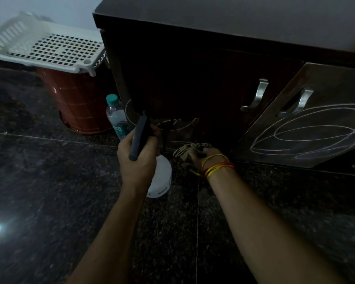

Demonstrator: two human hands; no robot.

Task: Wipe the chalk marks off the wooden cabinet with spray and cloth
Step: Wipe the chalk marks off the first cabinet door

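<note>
A dark wooden cabinet (193,64) stands on the floor, its left door shut and its right door (307,128) swung ajar. White chalk loops (307,132) cover the right door, and fainter chalk curves (178,124) show low on the left door. My left hand (137,160) grips the black trigger head of a white spray bottle (161,179), nozzle toward the left door's lower part. My right hand (205,158), with yellow and orange threads on the wrist, holds a crumpled beige cloth (184,150) by the left door's bottom edge.
A clear water bottle (116,117) with a teal cap stands at the cabinet's left corner. Left of it stands a reddish-brown bin (78,103) with a white perforated basket (43,46) on top. The floor (49,191) is dark speckled stone. Two metal handles (256,95) stick out from the doors.
</note>
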